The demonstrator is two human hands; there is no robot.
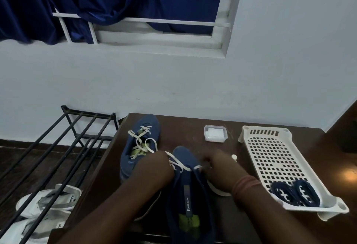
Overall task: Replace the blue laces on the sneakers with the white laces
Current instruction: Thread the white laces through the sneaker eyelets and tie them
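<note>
**Near sneaker, lacing in hand: position and grip**

- Near sneaker (pixel 190 195): navy, on the dark table (pixel 222 128) at its near edge, between the two forearms. Long axis runs from the near edge toward the far edge, toe away from the person.
- White lace (pixel 176 163): crosses the eyelet area just ahead of both hands, partly threaded.
- Left hand (pixel 157 166): at the left eyelet row, fingers curled on the white lace.
- Right hand (pixel 217 166): at the right eyelet row, fingers curled inward, apparently pinching the lace's other end; the contact itself is hidden. Both hands equally near.
- Far sneaker (pixel 140 147): toward the far-left corner, white lace loosely threaded.
- Blue laces (pixel 295 193): coiled in the white basket (pixel 274 156) by the right edge.

Judgement: the next eyelets lie toward the person.
</note>
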